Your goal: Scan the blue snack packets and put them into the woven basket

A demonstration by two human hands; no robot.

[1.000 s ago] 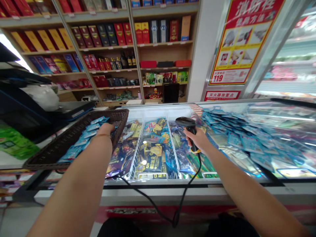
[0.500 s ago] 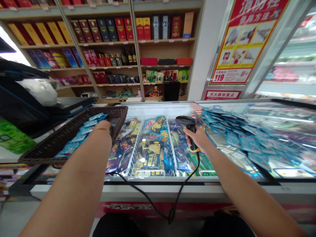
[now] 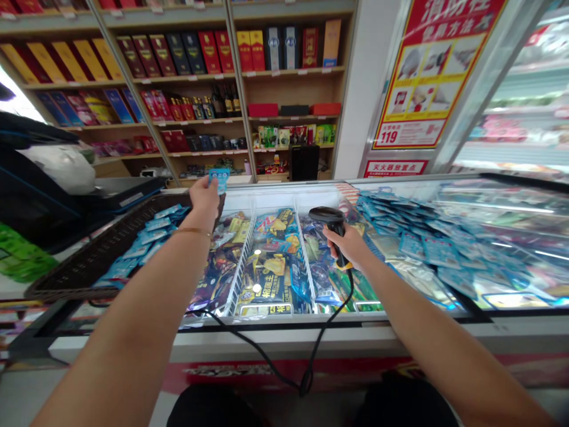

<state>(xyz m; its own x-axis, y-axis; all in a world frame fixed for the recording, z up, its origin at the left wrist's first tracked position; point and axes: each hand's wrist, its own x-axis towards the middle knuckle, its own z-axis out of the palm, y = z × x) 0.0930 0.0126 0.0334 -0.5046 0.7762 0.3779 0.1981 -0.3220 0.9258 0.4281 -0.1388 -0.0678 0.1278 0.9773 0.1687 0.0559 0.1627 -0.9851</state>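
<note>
Between the fingers of my left hand [image 3: 205, 198] is a small blue packet [image 3: 220, 178], raised above the far end of a dark wicker basket [image 3: 57, 277]. Inside that basket lie several similar blue packets [image 3: 146, 240]. My right hand [image 3: 353, 246] is wrapped round the handle of a black barcode scanner [image 3: 331, 222], its head pointing left over the freezer's glass top. A black cable [image 3: 320, 338] runs down from the scanner and loops in front of the freezer. A large heap of blue packets [image 3: 413, 228] is spread on the glass to the right.
Under the glass of the chest freezer [image 3: 284, 323], wire dividers separate bagged frozen goods [image 3: 273, 267]. Shelves with boxes and bottles [image 3: 191, 77] stand behind. A black machine [image 3: 40, 184] and a green bag [image 3: 22, 255] are at the left, a red poster [image 3: 438, 77] at the back right.
My left hand has come up out of the basket with a blue packet in its fingers. The right hand still holds the scanner in nearly the same place. The view has shifted slightly.
</note>
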